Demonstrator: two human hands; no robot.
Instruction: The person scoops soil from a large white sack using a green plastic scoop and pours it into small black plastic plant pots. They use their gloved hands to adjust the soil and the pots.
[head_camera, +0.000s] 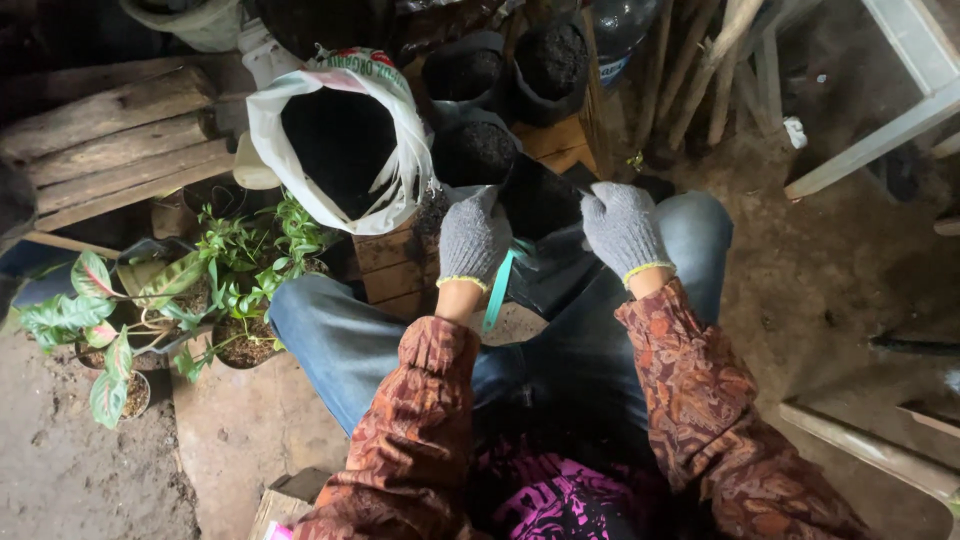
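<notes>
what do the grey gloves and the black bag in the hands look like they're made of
The grey gloves on the left hand and right hand look like knitted cotton yarn: ribbed weave, matte, yellow-edged cuffs. The black grow bag looks like thin plastic film, going by its slight sheen and soft creases.

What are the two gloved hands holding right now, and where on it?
Both hold an empty black plastic grow bag by its open rim: left hand on the near-left edge, right hand on the right edge.
</notes>
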